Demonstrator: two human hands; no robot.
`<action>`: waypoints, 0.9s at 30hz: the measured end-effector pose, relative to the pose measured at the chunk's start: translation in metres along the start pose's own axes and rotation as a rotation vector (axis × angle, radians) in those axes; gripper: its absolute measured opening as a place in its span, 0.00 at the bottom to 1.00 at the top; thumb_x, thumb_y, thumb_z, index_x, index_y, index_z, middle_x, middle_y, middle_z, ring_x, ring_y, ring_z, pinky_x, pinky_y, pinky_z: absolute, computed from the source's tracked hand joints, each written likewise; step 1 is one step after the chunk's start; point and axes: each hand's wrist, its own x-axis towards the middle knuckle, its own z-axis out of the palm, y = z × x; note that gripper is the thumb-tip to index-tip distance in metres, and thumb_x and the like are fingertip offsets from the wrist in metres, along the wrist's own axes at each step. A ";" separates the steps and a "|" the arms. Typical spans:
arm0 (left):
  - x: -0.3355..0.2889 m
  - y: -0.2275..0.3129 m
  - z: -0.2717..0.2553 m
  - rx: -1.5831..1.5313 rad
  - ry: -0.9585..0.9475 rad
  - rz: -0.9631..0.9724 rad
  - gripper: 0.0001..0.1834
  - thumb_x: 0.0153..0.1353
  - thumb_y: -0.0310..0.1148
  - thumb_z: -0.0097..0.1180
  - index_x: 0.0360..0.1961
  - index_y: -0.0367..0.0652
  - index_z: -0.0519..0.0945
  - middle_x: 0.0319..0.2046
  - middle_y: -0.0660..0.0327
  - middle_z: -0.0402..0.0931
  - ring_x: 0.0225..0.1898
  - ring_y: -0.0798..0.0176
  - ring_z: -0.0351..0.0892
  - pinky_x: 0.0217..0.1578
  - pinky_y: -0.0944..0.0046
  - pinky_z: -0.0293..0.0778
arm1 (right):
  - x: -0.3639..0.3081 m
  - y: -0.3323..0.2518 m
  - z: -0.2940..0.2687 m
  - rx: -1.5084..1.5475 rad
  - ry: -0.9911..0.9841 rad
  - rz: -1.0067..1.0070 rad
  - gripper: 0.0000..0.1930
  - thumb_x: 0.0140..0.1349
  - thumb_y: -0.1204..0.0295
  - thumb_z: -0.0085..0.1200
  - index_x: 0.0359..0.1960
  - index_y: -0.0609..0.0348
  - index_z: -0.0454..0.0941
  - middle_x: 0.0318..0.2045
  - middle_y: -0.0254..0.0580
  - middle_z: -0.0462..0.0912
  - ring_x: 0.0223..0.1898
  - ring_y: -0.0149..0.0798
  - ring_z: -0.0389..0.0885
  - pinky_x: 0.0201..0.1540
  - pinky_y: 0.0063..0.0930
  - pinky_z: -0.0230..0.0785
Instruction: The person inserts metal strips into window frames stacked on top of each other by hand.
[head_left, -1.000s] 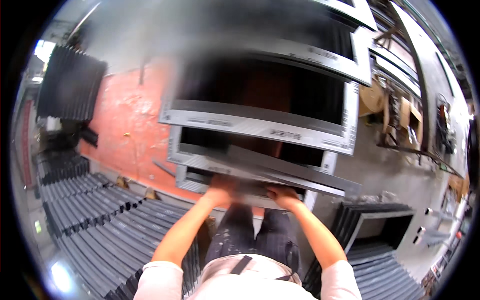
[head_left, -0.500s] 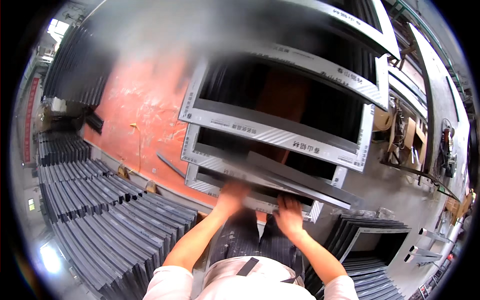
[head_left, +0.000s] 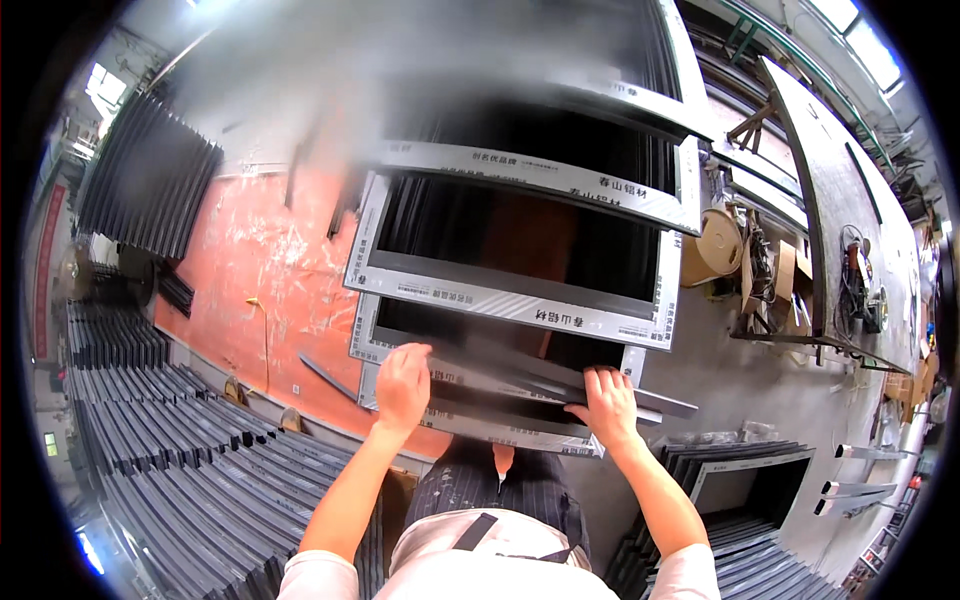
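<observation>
A loose dark metal bar (head_left: 660, 402) lies slantwise across the near end of stacked rectangular dark metal frames (head_left: 500, 297), which carry white printed film. My right hand (head_left: 608, 408) has its fingers curled over this bar towards its right end, thumb below. At the left side of the stack, my left hand (head_left: 403, 385) is closed, fingers bent and tips by the left part of the bar. Whatever it grips is hidden by the fingers and by blur. The frames overlap like steps, one behind another, away from me.
Dark frames stand in long rows (head_left: 230, 480) on my left, and more frames (head_left: 750, 470) lean at my right. An orange-red wall (head_left: 260, 240) rises beyond the left side. At the right are a workbench (head_left: 830, 210) with tools and a tan bucket (head_left: 712, 247).
Both hands have come up off the nearest frame's edge, the left outwards to the left, the right onto the bar. The view has shifted, so the stack sits lower and further left.
</observation>
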 end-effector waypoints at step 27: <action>-0.025 0.044 0.106 0.018 -0.331 0.063 0.11 0.62 0.40 0.54 0.33 0.48 0.85 0.36 0.58 0.83 0.45 0.51 0.80 0.54 0.48 0.69 | -0.108 0.004 -0.114 0.195 0.377 0.266 0.20 0.40 0.72 0.69 0.37 0.57 0.75 0.35 0.45 0.79 0.41 0.53 0.77 0.44 0.43 0.72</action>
